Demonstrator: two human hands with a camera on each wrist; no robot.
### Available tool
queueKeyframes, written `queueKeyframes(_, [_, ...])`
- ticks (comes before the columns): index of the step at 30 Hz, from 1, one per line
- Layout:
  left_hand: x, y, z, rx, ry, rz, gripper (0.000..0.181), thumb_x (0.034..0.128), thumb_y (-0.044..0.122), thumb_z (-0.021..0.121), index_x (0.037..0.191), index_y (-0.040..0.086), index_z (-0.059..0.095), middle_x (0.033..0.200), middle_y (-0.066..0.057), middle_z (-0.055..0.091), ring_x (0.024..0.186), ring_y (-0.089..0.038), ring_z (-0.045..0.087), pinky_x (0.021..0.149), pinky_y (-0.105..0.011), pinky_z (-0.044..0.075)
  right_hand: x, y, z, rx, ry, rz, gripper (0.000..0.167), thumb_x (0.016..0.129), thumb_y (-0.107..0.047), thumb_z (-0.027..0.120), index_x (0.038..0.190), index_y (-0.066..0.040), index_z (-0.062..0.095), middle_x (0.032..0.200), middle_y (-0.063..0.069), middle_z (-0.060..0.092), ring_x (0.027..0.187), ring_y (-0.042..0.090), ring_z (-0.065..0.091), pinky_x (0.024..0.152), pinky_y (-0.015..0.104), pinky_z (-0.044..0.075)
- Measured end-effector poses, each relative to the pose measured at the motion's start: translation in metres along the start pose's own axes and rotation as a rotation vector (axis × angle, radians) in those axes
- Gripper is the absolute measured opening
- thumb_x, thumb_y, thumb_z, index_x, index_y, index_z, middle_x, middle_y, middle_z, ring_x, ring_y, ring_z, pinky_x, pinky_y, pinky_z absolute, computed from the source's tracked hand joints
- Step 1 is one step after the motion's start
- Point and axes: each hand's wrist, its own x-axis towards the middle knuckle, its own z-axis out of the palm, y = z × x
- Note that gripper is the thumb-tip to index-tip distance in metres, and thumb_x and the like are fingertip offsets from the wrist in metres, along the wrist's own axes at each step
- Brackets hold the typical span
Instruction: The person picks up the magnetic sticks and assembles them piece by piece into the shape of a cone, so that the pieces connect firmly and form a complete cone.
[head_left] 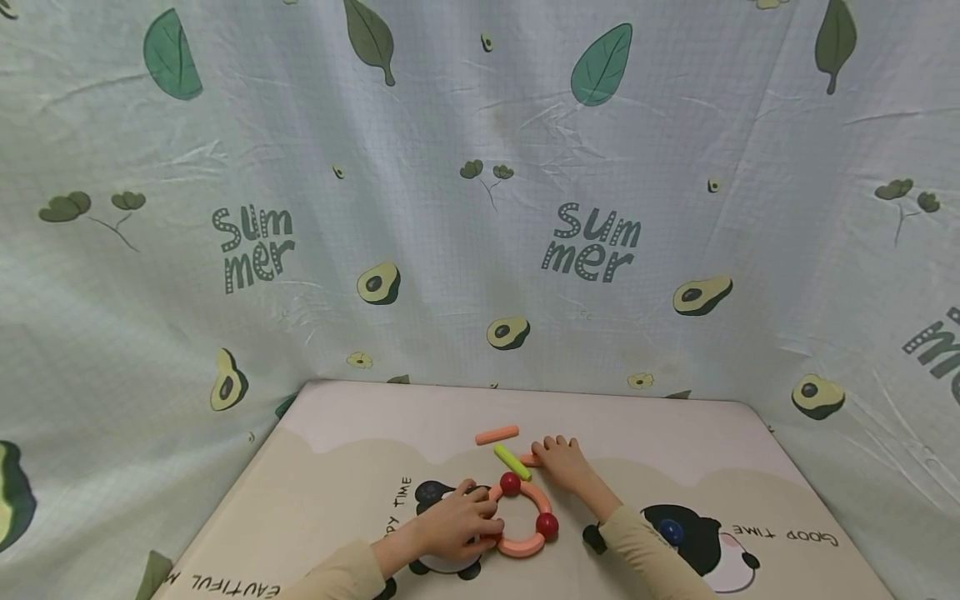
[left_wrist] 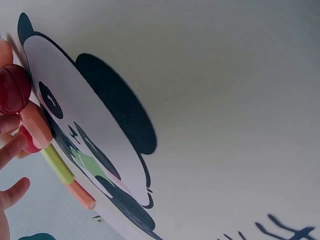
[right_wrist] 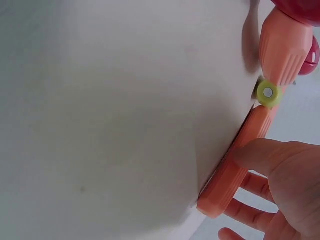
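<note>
While the ring (head_left: 536,497) of curved coral pieces and red balls (head_left: 547,526) lies flat on the table (head_left: 675,442), the left hand (head_left: 459,523) rests at its left side, the grip drawn in lightly, thumb and forefinger about a ball there and the other fingers looser and spread. At the far side of the ring, a green stick (head_left: 513,462) lies aslant with its near end just beside the topmost ball; whether the two touch, I cannot tell. Just right of that stick, and likewise beyond the ring, the right hand (head_left: 564,462) has its grip closed on a straight coral stick (right_wrist: 232,170), thumb against one side and fingers on the other, so that the stick lies low along the table top. Farther out from the ring, past the green stick, lies a second coral stick (head_left: 497,435). A printed panda (left_wrist: 65,75) is left of the ring, partly under the left hand, and well to the ring's right a blue ball (head_left: 671,532) sits on another animal print (head_left: 701,529). Behind everything, beyond the ring, hangs a pale cloth (head_left: 450,242) with leaves and avocados.
</note>
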Motion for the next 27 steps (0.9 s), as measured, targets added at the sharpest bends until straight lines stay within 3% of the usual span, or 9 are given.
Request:
queueKeyframes(8, [0.000, -0.001, 0.001, -0.003, -0.005, 0.005, 0.007, 0.0868, 0.035, 0.053, 0.090, 0.029, 0.055, 0.078, 0.011, 0.042, 0.079, -0.007, 0.037, 0.078, -0.030, 0.034, -0.001, 0.003, 0.000, 0.016, 0.020, 0.015, 0.013, 0.087, -0.013, 0.051, 0.100, -0.013, 0.051, 0.093, 0.008, 0.056, 0.080, 0.026, 0.049, 0.068, 0.042, 0.037])
queueKeyframes(16, [-0.001, -0.001, 0.002, 0.007, -0.004, 0.010, 0.008, 0.0871, 0.036, 0.053, 0.091, 0.029, 0.055, 0.081, 0.010, 0.045, 0.080, -0.008, 0.038, 0.076, -0.027, 0.034, -0.004, 0.005, -0.009, 0.151, 0.096, 0.001, 0.017, 0.089, -0.017, 0.051, 0.105, -0.014, 0.055, 0.097, 0.006, 0.056, 0.078, 0.026, 0.051, 0.065, 0.040, 0.039])
queueKeyframes(20, [-0.002, -0.001, 0.002, 0.008, -0.014, 0.017, 0.010, 0.0878, 0.035, 0.052, 0.094, 0.028, 0.055, 0.082, 0.010, 0.046, 0.081, -0.006, 0.040, 0.074, -0.025, 0.035, -0.007, 0.006, -0.013, 0.194, 0.136, -0.022, 0.019, 0.084, -0.012, 0.058, 0.102, -0.015, 0.056, 0.093, 0.004, 0.055, 0.075, 0.023, 0.050, 0.063, 0.038, 0.038])
queueKeyframes(27, [-0.001, 0.000, 0.001, 0.008, -0.005, 0.030, 0.008, 0.0880, 0.033, 0.052, 0.093, 0.028, 0.055, 0.081, 0.010, 0.047, 0.081, -0.006, 0.042, 0.072, -0.023, 0.033, -0.013, 0.005, -0.015, 0.245, 0.147, -0.038, 0.024, 0.081, -0.013, 0.062, 0.104, -0.016, 0.055, 0.096, 0.004, 0.056, 0.079, 0.022, 0.050, 0.066, 0.039, 0.040])
